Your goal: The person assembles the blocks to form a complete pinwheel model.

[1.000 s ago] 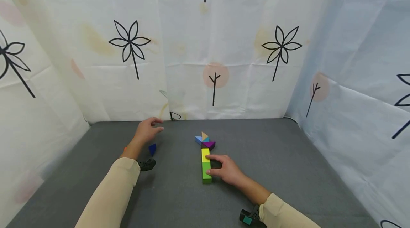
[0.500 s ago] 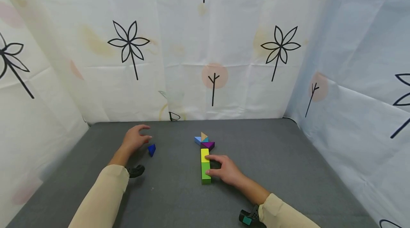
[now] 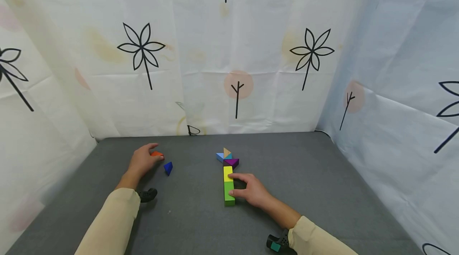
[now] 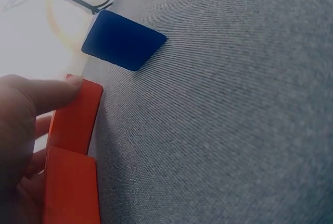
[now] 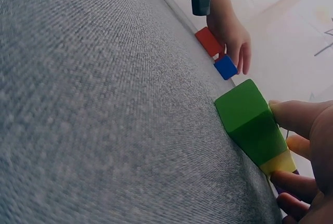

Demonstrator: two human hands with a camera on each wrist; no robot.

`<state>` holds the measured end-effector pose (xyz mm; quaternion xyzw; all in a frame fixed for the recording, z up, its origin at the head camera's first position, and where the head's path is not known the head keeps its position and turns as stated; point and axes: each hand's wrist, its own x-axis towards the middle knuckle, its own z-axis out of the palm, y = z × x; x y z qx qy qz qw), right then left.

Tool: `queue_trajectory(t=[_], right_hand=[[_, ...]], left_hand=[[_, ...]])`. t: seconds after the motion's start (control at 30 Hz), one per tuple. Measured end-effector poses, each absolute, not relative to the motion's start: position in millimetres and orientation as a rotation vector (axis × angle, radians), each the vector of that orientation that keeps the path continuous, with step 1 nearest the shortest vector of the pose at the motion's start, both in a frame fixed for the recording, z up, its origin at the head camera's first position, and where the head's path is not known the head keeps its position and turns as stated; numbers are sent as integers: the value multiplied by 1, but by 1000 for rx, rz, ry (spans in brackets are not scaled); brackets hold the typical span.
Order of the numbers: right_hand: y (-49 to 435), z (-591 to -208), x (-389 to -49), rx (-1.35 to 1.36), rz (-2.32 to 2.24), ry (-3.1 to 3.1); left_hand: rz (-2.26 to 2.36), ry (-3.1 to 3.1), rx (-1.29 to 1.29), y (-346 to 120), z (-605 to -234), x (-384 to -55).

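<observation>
My left hand [image 3: 141,162] is at the back left, holding a red block [image 4: 78,114] between thumb and fingers. A second red block [image 4: 73,187] overlaps it in the left wrist view. Just right of this hand lies a dark blue block [image 3: 168,168]. My right hand [image 3: 252,188] rests against a row of blocks: its thumb touches the green block [image 3: 229,193] and a fingertip the yellow block [image 3: 228,172]. Beyond the yellow one sit a purple triangular block [image 3: 232,162], a light blue triangle [image 3: 220,156], a teal one [image 3: 229,156] and a tan one [image 3: 226,152].
The blocks lie on a grey cloth-covered table [image 3: 193,223]. White printed fabric [image 3: 201,48] encloses it at the back, left and right. Black bands with small devices sit on both wrists, next to beige sleeves [image 3: 111,219].
My left hand has moved left and slightly down, past the blue block, and its fingers have come round a red block. The right hand has stayed on the green and yellow blocks.
</observation>
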<state>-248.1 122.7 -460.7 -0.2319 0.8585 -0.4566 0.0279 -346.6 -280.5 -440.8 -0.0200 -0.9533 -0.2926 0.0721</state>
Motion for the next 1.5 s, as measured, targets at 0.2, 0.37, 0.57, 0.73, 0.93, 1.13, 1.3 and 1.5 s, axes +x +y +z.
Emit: queue_trajectory(t=[0.2, 0.37, 0.57, 0.73, 0.93, 1.13, 1.3, 1.5], right_hand=[[123, -462, -249, -699, -1415, 2643], [124, -462, -250, -701, -1415, 2643], [124, -462, -249, -708, -1412, 2641], [124, -461, -249, -712, -1417, 2634], [123, -462, -250, -712, -1412, 2633], [123, -461, -250, -733, -1416, 2632], [123, -461, -250, -736, -1413, 2638], [123, -460, -249, -726, -1410, 2644]], left_hand=[[-866, -2896, -17, -283, -440, -347], [-866, -2888, -19, -282, -438, -347], [-864, -2864, -36, -276, -430, -347], [-819, -2831, -62, -267, -418, -348], [-788, -2806, -128, -253, -406, -349], [-850, -2733, -244, -237, -397, -351], [-880, -2698, -313, -220, -390, -350], [-913, -2670, -382, -201, -387, -347]])
